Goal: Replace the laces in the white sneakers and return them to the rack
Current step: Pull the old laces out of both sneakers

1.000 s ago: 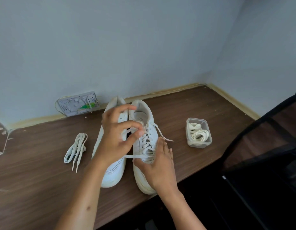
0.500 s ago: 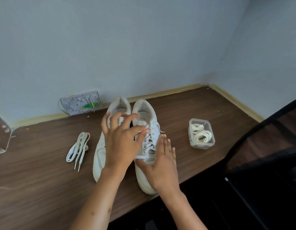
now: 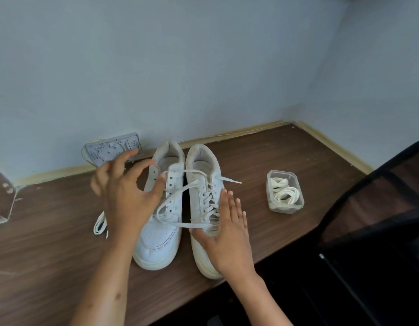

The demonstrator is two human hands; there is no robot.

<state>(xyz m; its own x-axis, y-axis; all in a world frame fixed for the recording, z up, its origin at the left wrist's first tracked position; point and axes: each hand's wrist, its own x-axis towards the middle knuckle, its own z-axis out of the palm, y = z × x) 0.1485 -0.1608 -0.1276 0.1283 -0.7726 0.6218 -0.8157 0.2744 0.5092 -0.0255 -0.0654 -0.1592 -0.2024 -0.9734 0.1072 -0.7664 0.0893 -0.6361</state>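
1. Laces pulled out of a shoe lie as a loose bundle (image 3: pixel 100 224) on the wooden table (image 3: pixel 286 151), at about 8 o'clock from the left hand (image 3: pixel 127 196) and partly hidden behind its wrist.
2. Left hand hovers over the left sneaker (image 3: pixel 161 208), fingers spread wide and holding nothing; that shoe's eyelets look bare.
3. Both sneakers lie side by side, toes at 6 o'clock, heels at 12, long axes running away from the person.
4. Right sneaker (image 3: pixel 205 184) is laced, with a loose lace (image 3: pixel 175 198) trailing toward 9 o'clock across its neighbour, just beside the left thumb; that hand is nearer to it.
5. Right hand (image 3: pixel 227 231) lies flat, fingers straight, steadying the right sneaker's toe.
6. Fresh laces sit in a clear tub (image 3: pixel 284 191) at 3 o'clock, nearer the right hand.
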